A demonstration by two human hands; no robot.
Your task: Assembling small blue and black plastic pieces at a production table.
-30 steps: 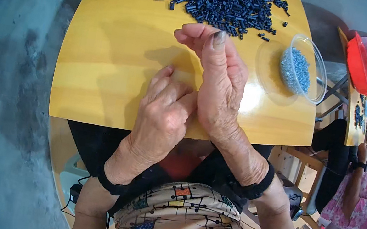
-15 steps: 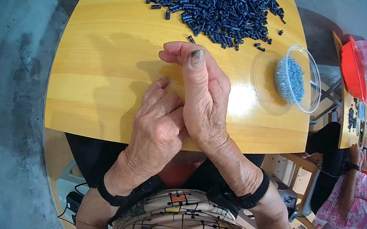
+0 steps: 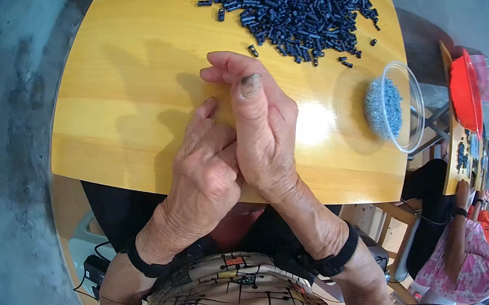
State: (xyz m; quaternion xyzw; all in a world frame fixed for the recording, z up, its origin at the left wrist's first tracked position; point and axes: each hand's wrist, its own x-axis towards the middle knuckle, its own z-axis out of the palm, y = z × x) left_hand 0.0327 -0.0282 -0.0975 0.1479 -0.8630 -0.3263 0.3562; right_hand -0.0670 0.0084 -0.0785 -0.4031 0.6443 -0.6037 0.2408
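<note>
Two bare hands, watched remotely by me through the head camera, over the near half of one yellow desk (image 3: pixel 108 97).

Left hand (image 3: pixel 205 172): back upward, inner side against the heel of the right hand (image 3: pixel 267 134). Grip half folded; I cannot tell whether its fingertips are clamped on anything.

Right hand: turned on edge, thumb raised, fingers reaching left in a loose curve. I record this grip as apart.

Wristbands, black, two: one on the left wrist (image 3: pixel 147 263), one on the right (image 3: pixel 340 259).

Black pieces (image 3: pixel 275 6), small, cylindrical, very many: heaped at the far middle of the desk, beyond both hands, with strays along the heap's near edge. One loose piece (image 3: pixel 253 50) lies just beyond the right hand.

Bowl (image 3: pixel 420 133), clear, round: right side of the desk, well apart from the right hand. Contents: silvery-blue bits (image 3: pixel 384 108), too small for me to tell their shape.

Second desk (image 3: pixel 452 177), one, farther right: carries a red basin (image 3: pixel 467 89) toward its far end and more dark pieces (image 3: pixel 462 156).

Person in a pink-and-white top (image 3: pixel 464 267), one: at the near end of that second desk.
</note>
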